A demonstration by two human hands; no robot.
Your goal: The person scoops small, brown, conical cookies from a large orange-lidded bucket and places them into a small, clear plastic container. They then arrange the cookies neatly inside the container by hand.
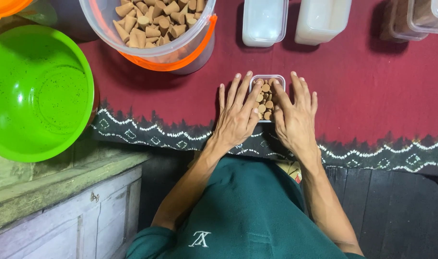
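I see left hand (236, 117) & right hand (295, 117) flat, fingers spread, grasping nothing – pressing cones (264, 101) in small box (267, 78). Bucket (152, 45) at 11 o'clock. Uneven push could tip box, spill cones.

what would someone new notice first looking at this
At centre, the left hand and right hand lie flat on either side of a small clear box packed with tan cones, fingertips resting on them, on a dark red cloth. Up left stands a large clear bucket heaped with the same cones; a bright green bowl fills the left edge.
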